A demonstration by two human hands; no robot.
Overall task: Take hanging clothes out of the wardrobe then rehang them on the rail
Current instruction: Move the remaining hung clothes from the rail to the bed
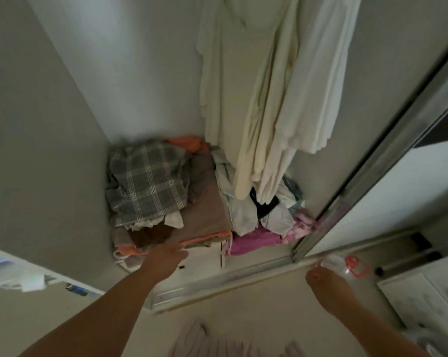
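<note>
Several white and cream garments (274, 94) hang inside the open wardrobe at the upper right; their hangers and the rail are out of frame. My left hand (167, 256) stretches forward with straight fingers, and its tips reach the front edge of a stack of folded clothes (204, 202) on the wardrobe floor. My right hand (320, 278) hovers low at the right above the door track (217, 282), blurred, fingers loosely bent, with nothing seen in it.
A grey checked garment (145, 184) tops the stack, and pink and white clothes (258, 235) lie loose beside it. A mirrored sliding door (397, 155) stands at the right. A clear bottle with a red cap (351, 265) lies just past my right hand. A white drawer unit (423, 300) stands at the far right.
</note>
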